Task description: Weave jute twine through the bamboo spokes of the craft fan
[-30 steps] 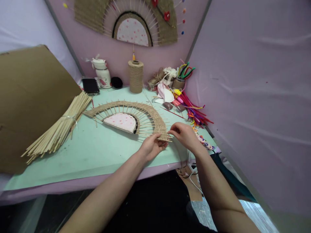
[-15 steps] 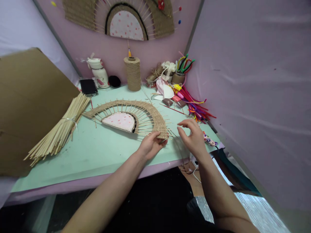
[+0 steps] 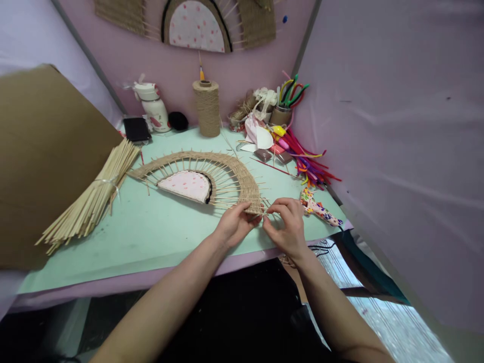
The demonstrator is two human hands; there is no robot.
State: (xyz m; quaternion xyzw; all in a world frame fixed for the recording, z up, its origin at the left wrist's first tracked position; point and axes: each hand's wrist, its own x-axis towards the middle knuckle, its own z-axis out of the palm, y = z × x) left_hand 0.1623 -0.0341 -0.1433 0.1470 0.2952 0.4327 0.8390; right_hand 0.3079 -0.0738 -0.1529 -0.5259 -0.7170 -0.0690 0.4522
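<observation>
A half-round woven fan [image 3: 247,184] of jute twine on thin sticks lies on the table, with a white, pink-spotted half-circle panel [image 3: 185,185] at its centre. My left hand [image 3: 236,224] grips the fan's near right corner, thumb on top and fingers underneath. At that same corner my right hand [image 3: 285,224] is closed in a pinch, thumb against forefinger, on what looks like the loose end of the jute twine; the fingers partly hide it. Just beyond my right hand lies a glue gun [image 3: 319,209] in a flowered cover.
A tied bundle of sticks [image 3: 91,194] lies left against a cardboard sheet [image 3: 49,166]. A twine spool [image 3: 206,108], a bottle [image 3: 153,108] and a scissors pot [image 3: 282,116] stand at the back. Pipe cleaners [image 3: 308,164] lie at the right. Another fan [image 3: 196,27] hangs on the wall.
My right hand has moved left to the fan's corner and closed its fingers there. My left hand keeps its grip. The glue gun is now more exposed.
</observation>
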